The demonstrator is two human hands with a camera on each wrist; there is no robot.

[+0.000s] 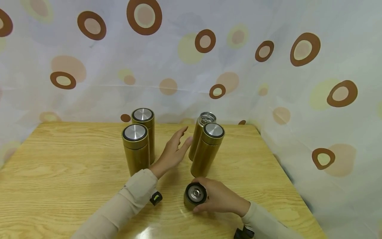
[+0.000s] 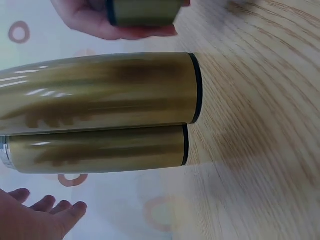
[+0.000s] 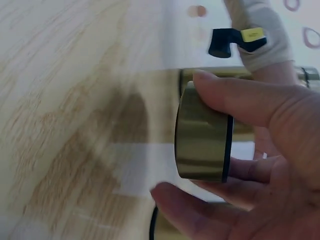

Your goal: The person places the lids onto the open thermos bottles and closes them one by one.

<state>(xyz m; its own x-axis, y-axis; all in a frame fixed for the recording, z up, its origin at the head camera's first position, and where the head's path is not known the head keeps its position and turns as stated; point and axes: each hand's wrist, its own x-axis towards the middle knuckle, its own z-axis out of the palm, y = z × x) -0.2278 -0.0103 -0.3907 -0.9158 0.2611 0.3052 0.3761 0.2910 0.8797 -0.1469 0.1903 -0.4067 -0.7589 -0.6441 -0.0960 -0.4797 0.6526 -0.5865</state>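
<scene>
A gold flask lid [image 1: 195,193] is upside down, its round metal inside facing up. My right hand [image 1: 219,196] grips it by the sides, thumb and fingers around it. In the right wrist view the lid [image 3: 204,135] appears held above the table. Farther back stands a gold vacuum flask without a lid [image 1: 195,142], its threaded steel mouth showing. A lidded gold flask [image 1: 206,154] stands in front of it and hides part of it. My left hand [image 1: 173,151] reaches beside the lidless flask, fingers extended and holding nothing; a gap shows in the left wrist view.
Two more lidded gold flasks [image 1: 136,156] [image 1: 151,132] stand close together left of my left forearm. All are on a wood-grain table [image 1: 74,159]. A patterned cloth [image 1: 167,66] hangs along the table's back and right edges.
</scene>
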